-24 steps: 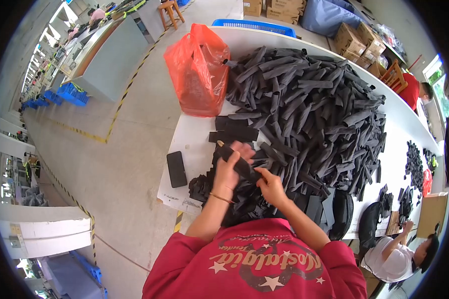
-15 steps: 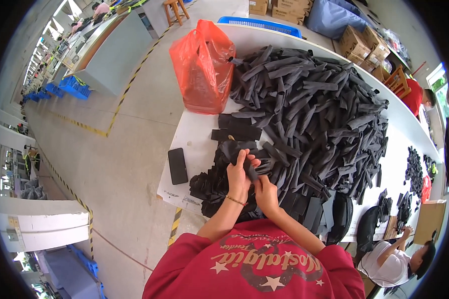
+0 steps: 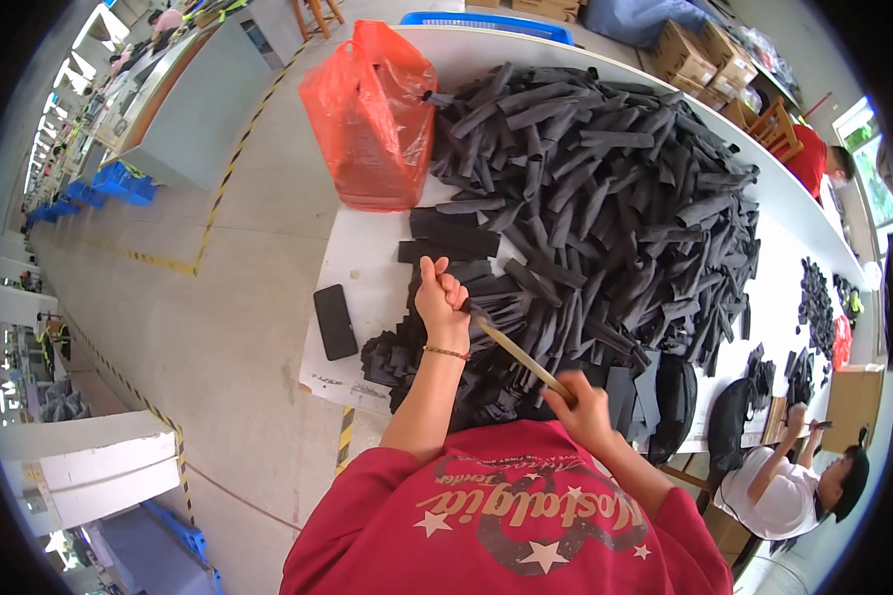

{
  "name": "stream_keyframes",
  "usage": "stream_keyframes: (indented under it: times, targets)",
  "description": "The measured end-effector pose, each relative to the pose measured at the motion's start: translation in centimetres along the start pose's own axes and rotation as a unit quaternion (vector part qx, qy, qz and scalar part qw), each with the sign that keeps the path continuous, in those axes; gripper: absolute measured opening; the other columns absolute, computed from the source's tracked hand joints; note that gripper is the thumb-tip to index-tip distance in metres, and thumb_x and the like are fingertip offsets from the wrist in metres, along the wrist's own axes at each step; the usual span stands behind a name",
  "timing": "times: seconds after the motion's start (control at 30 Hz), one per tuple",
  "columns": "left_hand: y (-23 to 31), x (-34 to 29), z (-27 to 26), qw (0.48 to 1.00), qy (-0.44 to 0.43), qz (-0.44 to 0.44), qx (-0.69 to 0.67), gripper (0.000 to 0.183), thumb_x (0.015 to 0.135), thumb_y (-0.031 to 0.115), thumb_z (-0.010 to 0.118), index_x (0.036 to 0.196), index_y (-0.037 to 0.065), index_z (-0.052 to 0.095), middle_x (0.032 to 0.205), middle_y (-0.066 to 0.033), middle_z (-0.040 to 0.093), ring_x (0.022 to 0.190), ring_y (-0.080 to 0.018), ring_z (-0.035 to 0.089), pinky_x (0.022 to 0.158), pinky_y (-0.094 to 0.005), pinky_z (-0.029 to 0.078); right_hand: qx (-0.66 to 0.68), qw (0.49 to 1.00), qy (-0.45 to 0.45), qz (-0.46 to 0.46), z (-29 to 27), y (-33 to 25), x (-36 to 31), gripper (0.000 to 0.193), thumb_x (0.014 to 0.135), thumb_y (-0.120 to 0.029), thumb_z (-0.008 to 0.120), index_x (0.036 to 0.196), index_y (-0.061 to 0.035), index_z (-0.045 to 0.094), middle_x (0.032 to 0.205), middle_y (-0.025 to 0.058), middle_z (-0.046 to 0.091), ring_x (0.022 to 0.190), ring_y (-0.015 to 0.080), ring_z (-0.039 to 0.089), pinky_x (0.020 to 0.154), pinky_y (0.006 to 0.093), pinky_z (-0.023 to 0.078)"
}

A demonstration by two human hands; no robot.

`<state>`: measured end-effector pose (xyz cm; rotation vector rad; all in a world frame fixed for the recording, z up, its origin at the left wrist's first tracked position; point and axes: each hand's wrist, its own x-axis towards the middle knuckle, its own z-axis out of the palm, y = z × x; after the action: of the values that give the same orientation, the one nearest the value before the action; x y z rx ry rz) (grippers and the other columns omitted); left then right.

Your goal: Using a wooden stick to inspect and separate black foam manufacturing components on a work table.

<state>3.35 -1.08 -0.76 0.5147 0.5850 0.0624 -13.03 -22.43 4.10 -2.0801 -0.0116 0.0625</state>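
My left hand (image 3: 441, 302) is closed in a fist over the near left part of the table. A bit of black fabric (image 3: 471, 310) sticks out beside it, most of it hidden by the fingers. Down to the right, my right hand (image 3: 582, 409) grips one end of a flat tan stick (image 3: 519, 355). The stick's other end meets the black fabric at my left fist. Beneath and around both hands lie bunched black fabric pieces (image 3: 387, 362). Just beyond the left hand are flat black strips (image 3: 453, 238). A large heap of rolled black fabric tubes (image 3: 605, 208) spreads to the right.
A red plastic bag (image 3: 372, 129) stands at the table's far left corner. A black phone (image 3: 334, 322) lies near the left edge of the white table (image 3: 352, 248). A black bag (image 3: 677, 397) is at the right. Another person (image 3: 779, 486) sits further right, hands raised.
My right hand has moved down and right, away from my left hand, and the tan stick now shows between them. The left hand has turned into a tighter fist. The whole view shifted slightly.
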Motion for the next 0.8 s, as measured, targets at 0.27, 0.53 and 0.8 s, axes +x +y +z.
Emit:
stream_keyframes:
  times: [0.27, 0.53, 0.8]
  targets:
    - [-2.6, -1.4, 0.9, 0.994, -0.006, -0.058, 0.089, 0.023, 0.095, 0.027, 0.060, 0.101, 0.004, 0.061, 0.075, -0.0009, 0.058, 0.063, -0.0100, 0.053, 0.055, -0.0249, 0.044, 0.120, 0.988, 0.073, -0.070, 4.5, -2.5, 10.8, 0.003, 0.086, -0.001, 0.066, 0.088, 0.0019, 0.065, 0.077, 0.0065, 0.057, 0.073, 0.0161, 0.054, 0.066, 0.0275, 0.043]
    - [-1.9, -3.1, 0.4, 0.822, -0.332, -0.102, 0.451, 0.028, 0.103, 0.026, 0.042, 0.090, 0.003, 0.050, 0.068, -0.0033, 0.057, 0.051, -0.0097, 0.054, 0.045, -0.0234, 0.040, 0.000, 0.991, 0.061, -0.119, 2.4, -1.9, 16.6, 0.004, 0.085, 0.000, 0.064, 0.082, 0.0023, 0.062, 0.073, 0.0071, 0.058, 0.066, 0.0178, 0.055, 0.062, 0.0296, 0.044]
    - [-0.2, -2.3, 4.8, 0.888, -0.220, -0.017, 0.404, 0.030, 0.103, 0.027, 0.041, 0.086, 0.003, 0.049, 0.065, -0.0039, 0.058, 0.048, -0.0116, 0.056, 0.044, -0.0217, 0.042, 0.074, 0.944, 0.276, -0.165, 3.5, -5.9, 31.1, 0.012, 0.090, -0.007, 0.059, 0.082, 0.0028, 0.060, 0.075, 0.0165, 0.058, 0.068, 0.0285, 0.058, 0.066, 0.0353, 0.046]
